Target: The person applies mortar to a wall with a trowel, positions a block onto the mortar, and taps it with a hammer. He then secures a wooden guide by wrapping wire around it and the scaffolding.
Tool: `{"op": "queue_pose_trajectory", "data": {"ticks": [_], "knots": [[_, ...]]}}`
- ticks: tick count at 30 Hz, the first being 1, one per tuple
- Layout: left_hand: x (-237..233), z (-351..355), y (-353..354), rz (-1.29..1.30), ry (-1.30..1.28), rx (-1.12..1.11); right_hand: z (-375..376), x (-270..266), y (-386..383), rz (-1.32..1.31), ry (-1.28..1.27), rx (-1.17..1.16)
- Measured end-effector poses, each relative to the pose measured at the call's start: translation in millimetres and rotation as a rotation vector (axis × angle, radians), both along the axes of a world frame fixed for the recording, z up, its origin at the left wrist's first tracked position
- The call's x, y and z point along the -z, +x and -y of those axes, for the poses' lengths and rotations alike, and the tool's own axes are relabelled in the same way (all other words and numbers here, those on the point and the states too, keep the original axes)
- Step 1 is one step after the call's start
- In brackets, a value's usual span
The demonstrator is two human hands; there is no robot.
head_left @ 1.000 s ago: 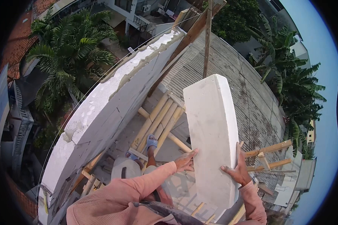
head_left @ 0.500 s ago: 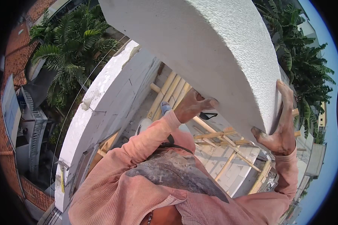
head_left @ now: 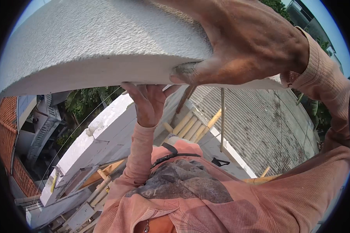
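Note:
A large white rough-faced block (head_left: 105,42) spans the top of the view, close to the camera. My right hand (head_left: 249,42) is wrapped over its right part, the thumb pressed on the lower side face and the fingers out of sight over the top. Below the block, my left hand (head_left: 148,101) supports its underside, palm up, with fingertips partly hidden behind the edge. Below and to the left runs a white block wall (head_left: 101,124) with a rough top.
A hammer with a yellow handle (head_left: 54,180) hangs at the wall's lower left end. Bamboo poles (head_left: 190,126) lie below. A corrugated roof (head_left: 256,120) is at the right, with palms (head_left: 85,101) and tiled roofs (head_left: 6,116) at the left.
The block has swung from a slant on the right to nearly level across the top. My right hand has moved up and nearer the camera; my left hand has shifted left beneath the block.

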State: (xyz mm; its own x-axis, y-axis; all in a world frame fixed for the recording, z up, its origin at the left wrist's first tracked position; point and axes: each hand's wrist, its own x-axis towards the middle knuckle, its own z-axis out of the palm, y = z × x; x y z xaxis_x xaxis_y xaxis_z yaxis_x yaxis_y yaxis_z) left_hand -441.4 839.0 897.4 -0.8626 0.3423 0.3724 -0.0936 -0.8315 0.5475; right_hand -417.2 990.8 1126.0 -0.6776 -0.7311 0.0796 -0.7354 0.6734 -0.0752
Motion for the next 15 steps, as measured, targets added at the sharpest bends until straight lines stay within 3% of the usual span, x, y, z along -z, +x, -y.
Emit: {"op": "queue_pose_trajectory", "data": {"ticks": [1, 8, 15], "knots": [[-3.0, -5.1, -5.8, 0.046, 0.103, -0.011, -1.6, -3.7, -17.2, 0.036, 0.01, -0.059], [-12.1, -22.6, -41.4, 0.126, 0.194, -0.361, 10.4, -21.4, -101.7, 0.215, 0.078, -0.385], [38.9, 20.5, -44.7, 0.323, 0.164, -0.854, 50.8, -9.8, -147.8, 0.298, 0.149, -0.543]]}}
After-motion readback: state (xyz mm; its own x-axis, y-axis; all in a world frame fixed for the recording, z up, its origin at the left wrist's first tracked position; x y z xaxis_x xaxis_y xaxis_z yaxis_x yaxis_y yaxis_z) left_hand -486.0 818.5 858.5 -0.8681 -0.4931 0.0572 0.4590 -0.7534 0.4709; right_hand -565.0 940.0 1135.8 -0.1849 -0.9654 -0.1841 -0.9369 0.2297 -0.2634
